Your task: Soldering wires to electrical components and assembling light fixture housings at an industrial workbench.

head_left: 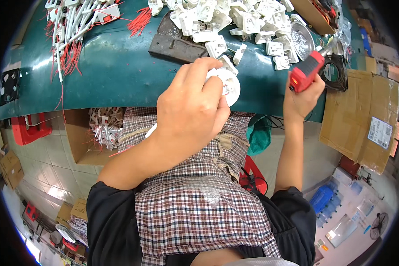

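My left hand [190,99] is closed around a round white plastic housing [233,88] above the bench's near edge. Its fingers cover much of the piece, and what sits inside is hard to make out. To the right, my right hand [303,101] grips a red and black power screwdriver [307,72], its tip pointing away toward the upper right. Just beyond my left fingers, a few square white plastic parts [216,46] lie beside a dark metal block [176,42].
A heap of white plastic parts [248,20] covers the far middle of the green bench [119,66]. Right of it are a metal bowl [302,41] of small pieces and a black fan [335,73]. Red-wired white pieces [71,33] lie far left. A cardboard box [352,119] stands at right.
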{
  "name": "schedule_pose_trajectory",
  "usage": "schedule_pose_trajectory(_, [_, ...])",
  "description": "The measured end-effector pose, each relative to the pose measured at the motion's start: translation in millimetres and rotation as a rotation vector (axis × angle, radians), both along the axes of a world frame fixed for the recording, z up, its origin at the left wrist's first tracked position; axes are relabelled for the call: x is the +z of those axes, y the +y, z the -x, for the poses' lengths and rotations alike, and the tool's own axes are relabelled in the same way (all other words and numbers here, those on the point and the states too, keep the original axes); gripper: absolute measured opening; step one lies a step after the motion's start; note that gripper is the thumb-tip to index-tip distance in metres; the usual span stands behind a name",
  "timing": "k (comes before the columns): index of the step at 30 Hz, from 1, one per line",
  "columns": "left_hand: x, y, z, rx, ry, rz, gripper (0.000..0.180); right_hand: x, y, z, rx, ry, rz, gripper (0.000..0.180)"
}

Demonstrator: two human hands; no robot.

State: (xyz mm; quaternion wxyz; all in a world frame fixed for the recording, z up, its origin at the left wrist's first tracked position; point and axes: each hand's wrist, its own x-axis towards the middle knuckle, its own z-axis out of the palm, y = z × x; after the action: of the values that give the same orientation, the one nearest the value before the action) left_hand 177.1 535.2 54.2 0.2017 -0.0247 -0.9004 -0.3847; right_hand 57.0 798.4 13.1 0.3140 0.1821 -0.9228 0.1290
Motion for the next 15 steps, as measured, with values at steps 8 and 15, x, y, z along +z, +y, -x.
schedule_pose_trajectory(8, [1.9,0.8,1.1,-0.012,-0.015,-0.007,0.020,-34.6,-27.5,-2.4,-0.071,-0.060,0.029,0.073])
schedule_pose_trajectory(15, [3.8,-2.8,1.7,-0.025,-0.033,-0.013,0.021,-27.5,-26.5,-19.3,0.087,-0.082,0.048,0.072])
